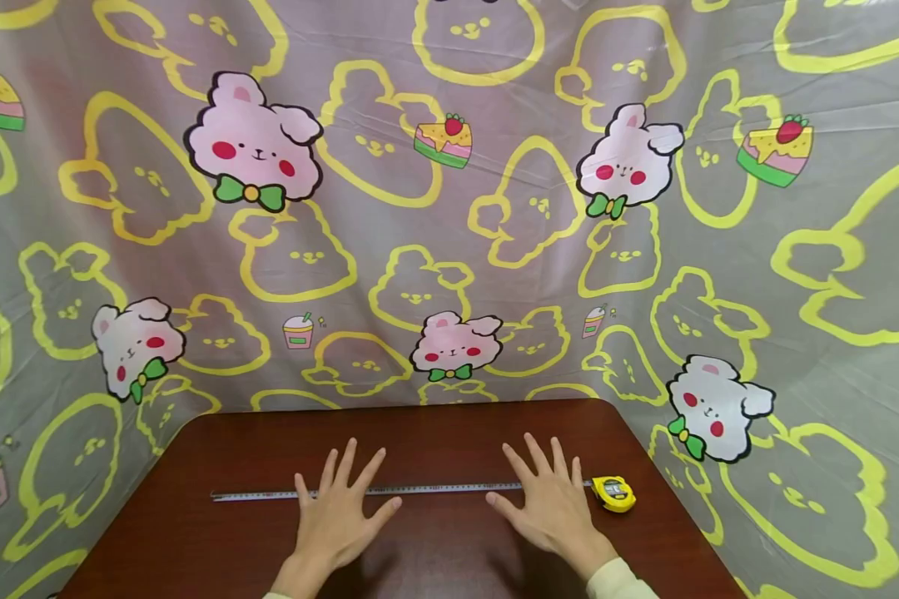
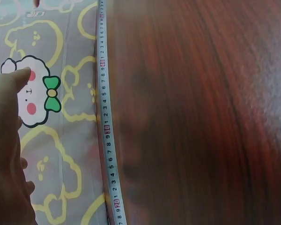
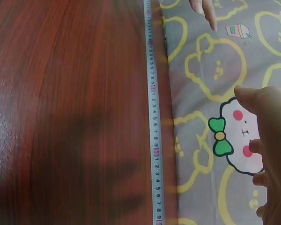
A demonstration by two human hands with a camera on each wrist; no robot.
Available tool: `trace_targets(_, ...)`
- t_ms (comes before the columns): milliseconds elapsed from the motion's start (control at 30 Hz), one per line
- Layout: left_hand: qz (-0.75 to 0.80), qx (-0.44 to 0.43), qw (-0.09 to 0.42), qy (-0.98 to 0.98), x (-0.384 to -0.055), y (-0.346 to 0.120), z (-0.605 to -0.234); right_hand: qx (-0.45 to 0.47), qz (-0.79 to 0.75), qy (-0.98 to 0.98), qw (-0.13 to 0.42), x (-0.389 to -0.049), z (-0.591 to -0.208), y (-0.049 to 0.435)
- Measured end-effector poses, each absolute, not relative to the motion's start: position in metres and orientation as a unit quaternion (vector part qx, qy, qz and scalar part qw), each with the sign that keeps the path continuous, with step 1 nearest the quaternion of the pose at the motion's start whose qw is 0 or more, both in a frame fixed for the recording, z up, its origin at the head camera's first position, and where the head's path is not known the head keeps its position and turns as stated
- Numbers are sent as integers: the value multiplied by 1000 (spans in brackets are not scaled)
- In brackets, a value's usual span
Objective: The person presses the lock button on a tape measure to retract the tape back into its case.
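both hands spread over a drawn-out tape measure

here i see from the head view a dark red-brown worktop [image 1: 195, 532] with a tape blade [image 1: 434, 489] pulled out long across it, running left to right. at its right end sits the yellow tape case [image 1: 613, 492], near the right edge of the worktop.

my left hand [image 1: 339, 516] is open, all fingers straight and spread wide, the palm facing down. its fingertips reach up to the blade and cross it in the head view; whether they press on it or float just above, i cannot tell. it holds nothing.

my right hand [image 1: 550, 503] is open in the same manner, fingers fanned out, palm down, just left of the yellow case. its fingers also lie across the line of the blade, and it holds nothing. a pale sleeve [image 1: 620, 580] shows at that wrist.

in the left wrist view the blade [image 2: 107, 140] runs as a white strip with black and red numbers, along the far edge of the worktop, and one finger [image 2: 9, 93] shows at the left. the right wrist view gives the same strip [image 3: 154, 131] and some fingers [image 3: 267, 122] at the right.

behind and around the worktop hangs a grey cloth [image 1: 449, 208] printed with pink bears, yellow outlines and small cakes.
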State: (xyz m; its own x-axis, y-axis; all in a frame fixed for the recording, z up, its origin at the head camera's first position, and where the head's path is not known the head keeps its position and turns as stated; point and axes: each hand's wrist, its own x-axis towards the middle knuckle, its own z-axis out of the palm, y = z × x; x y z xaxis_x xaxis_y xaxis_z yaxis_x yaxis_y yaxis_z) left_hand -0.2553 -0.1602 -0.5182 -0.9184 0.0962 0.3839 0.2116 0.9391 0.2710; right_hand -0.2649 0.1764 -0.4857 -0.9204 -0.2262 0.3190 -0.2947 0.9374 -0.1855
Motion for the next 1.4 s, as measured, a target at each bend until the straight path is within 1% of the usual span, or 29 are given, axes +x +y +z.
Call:
trace_targets(333,-155,-74,190,-967,-256,-176,-515,129,112,-974,152,-268,-479,192)
trace_targets(500,-157,-73,194,-966,-256,-184,-515,128,115,-970,173,-268,-478,202)
trace_targets(733,-152,-64,177,-970,-256,-204,-514,130,134,-962,199,-270,-478,214)
trace_targets(900,-150,-57,174,-972,-257,-218,-511,130,138,-959,209,-274,-475,222)
trace_targets(1267,-155,-39,172,-972,-254,-239,-509,109,127,-963,210,-276,-480,245)
trace_targets(1400,-155,-36,173,-972,-253,-242,-510,104,130,-965,202,-276,-483,253)
